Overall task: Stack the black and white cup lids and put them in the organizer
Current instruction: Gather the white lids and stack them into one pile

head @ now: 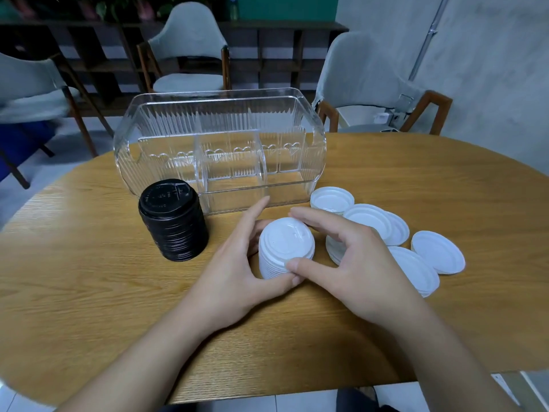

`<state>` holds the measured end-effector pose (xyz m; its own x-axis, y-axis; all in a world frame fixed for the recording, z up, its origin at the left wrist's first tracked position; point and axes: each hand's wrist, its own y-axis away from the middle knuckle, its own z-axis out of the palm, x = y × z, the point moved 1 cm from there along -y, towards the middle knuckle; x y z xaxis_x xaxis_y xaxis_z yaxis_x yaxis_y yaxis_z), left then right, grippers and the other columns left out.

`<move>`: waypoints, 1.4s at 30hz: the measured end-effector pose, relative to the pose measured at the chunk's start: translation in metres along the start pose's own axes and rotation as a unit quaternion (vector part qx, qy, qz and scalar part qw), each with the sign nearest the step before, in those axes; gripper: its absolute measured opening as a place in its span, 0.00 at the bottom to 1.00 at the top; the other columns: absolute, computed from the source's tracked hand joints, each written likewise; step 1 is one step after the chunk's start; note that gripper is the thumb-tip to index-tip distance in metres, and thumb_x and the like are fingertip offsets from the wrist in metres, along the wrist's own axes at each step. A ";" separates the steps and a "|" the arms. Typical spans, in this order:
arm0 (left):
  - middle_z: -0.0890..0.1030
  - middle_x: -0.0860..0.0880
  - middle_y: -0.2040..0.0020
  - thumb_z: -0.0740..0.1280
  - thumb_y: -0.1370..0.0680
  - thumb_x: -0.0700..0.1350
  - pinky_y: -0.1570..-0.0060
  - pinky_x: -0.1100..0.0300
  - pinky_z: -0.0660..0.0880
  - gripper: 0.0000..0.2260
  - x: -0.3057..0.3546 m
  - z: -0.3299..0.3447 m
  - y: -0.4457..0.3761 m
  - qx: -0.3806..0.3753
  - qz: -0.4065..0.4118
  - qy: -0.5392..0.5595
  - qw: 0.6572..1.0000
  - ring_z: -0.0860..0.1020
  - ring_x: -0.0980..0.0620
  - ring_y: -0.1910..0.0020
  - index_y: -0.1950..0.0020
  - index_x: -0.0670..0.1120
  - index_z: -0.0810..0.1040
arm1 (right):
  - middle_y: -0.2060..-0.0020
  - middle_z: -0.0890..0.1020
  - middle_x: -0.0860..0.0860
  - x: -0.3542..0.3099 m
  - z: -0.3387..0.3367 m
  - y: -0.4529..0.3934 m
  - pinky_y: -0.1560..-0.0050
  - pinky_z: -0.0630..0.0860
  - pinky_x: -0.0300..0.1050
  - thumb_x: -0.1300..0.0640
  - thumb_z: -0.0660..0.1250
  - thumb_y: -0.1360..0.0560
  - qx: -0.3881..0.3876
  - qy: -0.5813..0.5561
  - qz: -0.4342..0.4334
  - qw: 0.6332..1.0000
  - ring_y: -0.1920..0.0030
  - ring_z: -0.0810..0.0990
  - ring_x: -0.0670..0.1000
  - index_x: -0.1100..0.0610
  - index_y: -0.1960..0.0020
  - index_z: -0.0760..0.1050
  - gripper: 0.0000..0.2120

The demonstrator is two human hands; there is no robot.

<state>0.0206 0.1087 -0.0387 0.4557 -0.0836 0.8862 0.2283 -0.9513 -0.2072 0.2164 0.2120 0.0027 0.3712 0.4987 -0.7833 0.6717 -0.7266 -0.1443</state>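
A stack of white cup lids (285, 242) stands on the wooden table (89, 292) in front of me. My left hand (237, 263) wraps its left side and my right hand (350, 257) its right side, thumbs meeting at the front. A tall stack of black lids (173, 221) stands to the left, apart from my hands. Several loose white lids (436, 252) lie to the right, some overlapping, most upside down. The clear plastic organizer (219, 150) with ribbed walls and dividers sits behind, and its compartments hold nothing.
Grey chairs (190, 49) stand beyond the far table edge, another chair (368, 84) at the back right. A dark wooden shelf lines the back wall. The table's near edge curves just under my forearms.
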 end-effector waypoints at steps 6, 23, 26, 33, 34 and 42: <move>0.83 0.59 0.27 0.88 0.29 0.44 0.20 0.52 0.72 0.57 -0.004 0.001 -0.001 -0.002 -0.015 0.029 0.999 0.80 0.59 0.26 0.10 0.59 0.56 | 0.36 0.82 0.27 -0.003 0.004 0.001 0.27 0.75 0.42 0.40 0.84 0.31 0.037 0.033 0.012 0.999 0.30 0.77 0.31 0.35 0.26 0.78 0.35; 0.83 0.60 0.28 0.88 0.29 0.46 0.23 0.57 0.75 0.56 -0.004 0.004 0.000 0.014 -0.013 0.025 1.000 0.81 0.60 0.28 0.10 0.56 0.56 | 0.42 0.82 0.27 -0.015 0.018 0.002 0.41 0.66 0.19 0.38 0.81 0.28 0.063 0.037 0.009 0.997 0.37 0.74 0.24 0.40 0.25 0.79 0.33; 0.83 0.59 0.28 0.88 0.30 0.46 0.21 0.53 0.73 0.57 -0.005 0.003 -0.001 0.003 -0.017 0.029 0.999 0.80 0.59 0.26 0.10 0.56 0.56 | 0.45 0.80 0.23 -0.013 0.011 -0.002 0.41 0.68 0.21 0.38 0.80 0.27 0.021 0.034 0.019 0.999 0.39 0.74 0.23 0.37 0.26 0.78 0.31; 0.82 0.61 0.26 0.88 0.30 0.47 0.21 0.52 0.73 0.58 -0.004 0.002 -0.001 -0.006 -0.022 0.028 0.999 0.80 0.61 0.26 0.09 0.56 0.56 | 0.43 0.84 0.28 -0.011 0.010 -0.002 0.40 0.73 0.30 0.36 0.81 0.29 0.020 0.036 0.024 0.999 0.38 0.78 0.30 0.36 0.27 0.79 0.32; 0.82 0.61 0.26 0.88 0.30 0.49 0.21 0.52 0.73 0.58 -0.004 0.003 -0.001 -0.004 -0.022 0.030 0.999 0.80 0.61 0.27 0.09 0.55 0.56 | 0.45 0.84 0.28 -0.013 0.013 0.000 0.42 0.73 0.28 0.35 0.82 0.30 0.044 0.046 0.023 0.998 0.40 0.78 0.30 0.36 0.28 0.80 0.31; 0.82 0.64 0.28 0.87 0.28 0.49 0.24 0.51 0.75 0.54 -0.003 0.003 0.002 0.011 -0.014 -0.017 1.000 0.81 0.61 0.28 0.10 0.56 0.59 | 0.38 0.85 0.35 -0.017 0.026 0.006 0.42 0.69 0.23 0.32 0.79 0.29 0.104 0.083 0.013 0.991 0.35 0.75 0.35 0.41 0.26 0.80 0.34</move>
<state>0.0225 0.1085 -0.0428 0.4779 -0.0475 0.8771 0.2600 -0.9462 -0.1929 0.1975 0.1864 -0.0002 0.4987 0.5377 -0.6798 0.5211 -0.8127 -0.2606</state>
